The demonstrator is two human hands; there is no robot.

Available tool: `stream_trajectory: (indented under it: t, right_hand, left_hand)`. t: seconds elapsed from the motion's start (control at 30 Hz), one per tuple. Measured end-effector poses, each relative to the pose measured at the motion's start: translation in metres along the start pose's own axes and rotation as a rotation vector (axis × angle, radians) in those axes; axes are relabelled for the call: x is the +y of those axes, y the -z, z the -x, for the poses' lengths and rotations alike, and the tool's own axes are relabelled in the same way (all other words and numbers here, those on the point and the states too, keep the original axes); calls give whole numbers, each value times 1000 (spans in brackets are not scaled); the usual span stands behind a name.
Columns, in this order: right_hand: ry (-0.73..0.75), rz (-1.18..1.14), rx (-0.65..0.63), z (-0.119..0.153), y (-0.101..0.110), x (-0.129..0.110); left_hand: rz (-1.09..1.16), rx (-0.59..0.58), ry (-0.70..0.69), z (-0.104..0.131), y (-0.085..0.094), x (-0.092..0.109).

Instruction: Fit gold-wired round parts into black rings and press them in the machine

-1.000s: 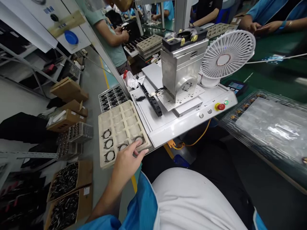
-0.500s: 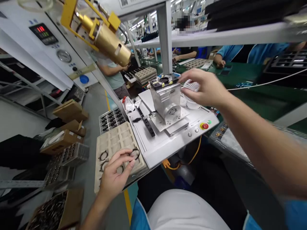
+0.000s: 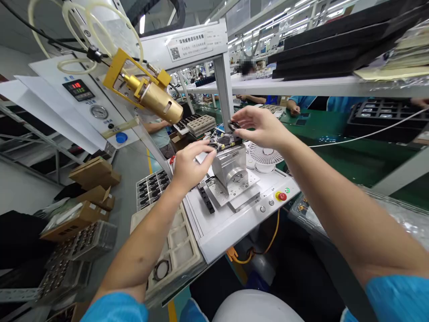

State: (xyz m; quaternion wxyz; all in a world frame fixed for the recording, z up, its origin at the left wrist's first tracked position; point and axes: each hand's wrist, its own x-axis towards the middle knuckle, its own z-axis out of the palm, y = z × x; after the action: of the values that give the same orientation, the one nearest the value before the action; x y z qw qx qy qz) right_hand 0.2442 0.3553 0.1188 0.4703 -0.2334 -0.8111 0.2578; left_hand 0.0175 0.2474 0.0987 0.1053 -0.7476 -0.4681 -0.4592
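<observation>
My left hand pinches a thin dark watch-case-like ring at the left side of the fixture's top. Between the thumb and fingers of my right hand is a small dark round part, held just above the same top. The fixture is a silver metal block on a plate, with a black nest and yellowish clamps on top, partly hidden by my fingers. Left of it stands a beige compartment tray, where another ring lies in a pocket.
A gold cylindrical head hangs from the machine frame, up and left of the fixture. A white fan stands behind right. Buttons and a red emergency stop line the front edge. A black-part tray sits left; co-workers sit beyond.
My left hand has carried the ring from over the beige tray up to the fixture. My right hand has shifted slightly left and now shows a dark round part. The view has tilted upward.
</observation>
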Motion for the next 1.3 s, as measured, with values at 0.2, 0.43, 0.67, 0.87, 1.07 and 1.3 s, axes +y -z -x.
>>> stream_trajectory:
  t: [0.2, 0.43, 0.67, 0.87, 1.07, 1.3]
  right_hand:
    - [-225, -206, 223, 116, 27, 9]
    - [-919, -147, 41, 252, 10, 72]
    - [-1000, 122, -186, 269, -18, 99]
    - [-984, 329, -261, 265, -20, 91]
    - [-1007, 412, -251, 256, -23, 93]
    - [-830, 146, -135, 292, -38, 52]
  left_hand:
    - [-57, -335, 36, -42, -38, -10]
    - [-122, -557, 14, -30, -23, -13]
    - [-10, -509, 12, 7, 10, 3]
    - [186, -527, 122, 132, 47, 36]
    - [498, -448, 520, 229, 3, 58]
    - [981, -502, 976, 265, -68, 87]
